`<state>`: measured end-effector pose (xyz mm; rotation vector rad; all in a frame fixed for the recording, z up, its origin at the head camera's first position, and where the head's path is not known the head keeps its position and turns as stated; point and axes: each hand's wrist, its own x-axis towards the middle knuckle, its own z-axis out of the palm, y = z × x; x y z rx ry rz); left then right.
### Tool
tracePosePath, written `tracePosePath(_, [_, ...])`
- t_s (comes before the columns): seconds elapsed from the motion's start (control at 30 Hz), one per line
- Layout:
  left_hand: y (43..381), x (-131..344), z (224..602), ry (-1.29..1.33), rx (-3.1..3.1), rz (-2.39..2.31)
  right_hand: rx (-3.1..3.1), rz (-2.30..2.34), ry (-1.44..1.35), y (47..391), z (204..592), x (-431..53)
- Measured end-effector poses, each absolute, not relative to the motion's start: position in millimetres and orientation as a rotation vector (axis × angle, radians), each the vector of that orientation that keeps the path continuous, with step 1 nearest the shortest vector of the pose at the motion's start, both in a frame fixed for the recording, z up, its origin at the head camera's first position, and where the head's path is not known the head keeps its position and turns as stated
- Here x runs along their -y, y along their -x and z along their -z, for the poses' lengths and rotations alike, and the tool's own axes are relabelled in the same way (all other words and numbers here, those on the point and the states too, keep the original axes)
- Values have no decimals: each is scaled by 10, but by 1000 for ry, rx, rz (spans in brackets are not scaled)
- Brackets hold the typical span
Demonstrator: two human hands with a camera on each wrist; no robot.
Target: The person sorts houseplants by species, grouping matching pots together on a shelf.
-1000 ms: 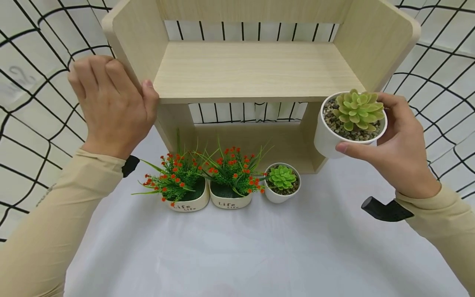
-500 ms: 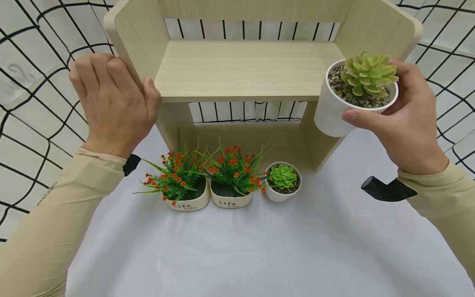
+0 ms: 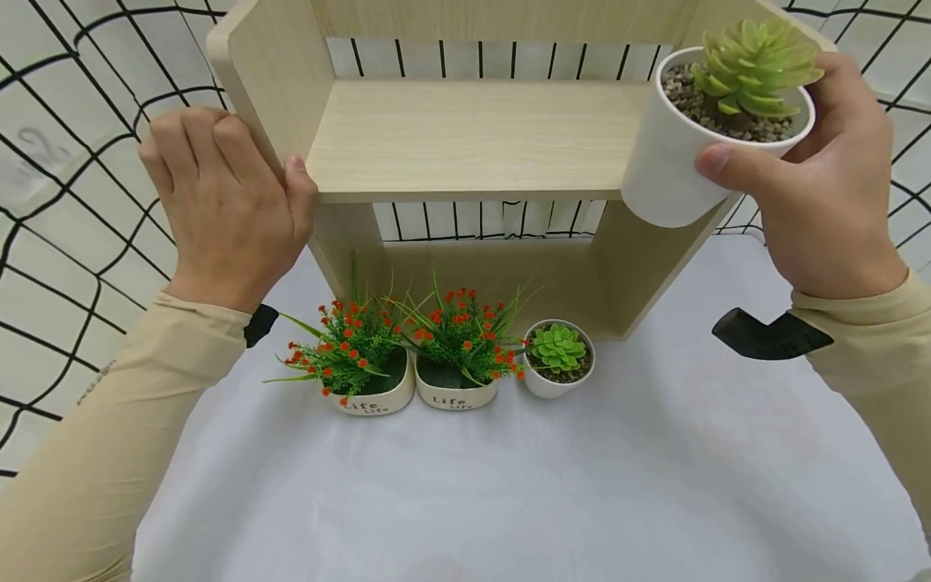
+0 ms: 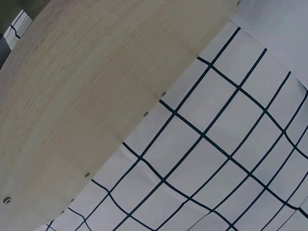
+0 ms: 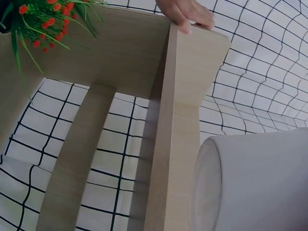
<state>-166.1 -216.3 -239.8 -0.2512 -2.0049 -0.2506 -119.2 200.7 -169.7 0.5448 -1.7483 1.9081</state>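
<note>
My right hand point(image 3: 836, 178) grips a white pot with a yellow-green succulent point(image 3: 756, 69), thumb on its near side. The pot hangs in the air, slightly tilted, at the right front of the wooden shelf's point(image 3: 480, 137) upper board. In the right wrist view the white pot's point(image 5: 260, 180) base shows beside the board edge. At the shelf's left side panel, my left hand point(image 3: 229, 202) holds the edge, its thumb on the inner side; most of the finger ends are hidden in the head view. The left wrist view shows the outer face of the side panel point(image 4: 106, 82).
Two cream pots of red flowers, a left one point(image 3: 371, 396) and a right one point(image 3: 454, 394), stand before the lower compartment. A small white pot with a green succulent point(image 3: 558, 352) stands right of them on the white cloth point(image 3: 465, 493). Black wire mesh point(image 3: 65, 186) surrounds the shelf.
My right hand has lifted the potted succulent up and slightly right, from beside the upper board's front edge to above it. My left hand stays on the side panel.
</note>
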Motion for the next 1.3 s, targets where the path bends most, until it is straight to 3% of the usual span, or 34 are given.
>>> tracePosePath(0.47, [1637,2186,2410,259,2026,216,1765,-1899,-493,1469,1545,-1822])
tracePosePath(1.3, [1597,2177,2426,271,2010,216,2202,-1581,-156,1986,1446,-1709])
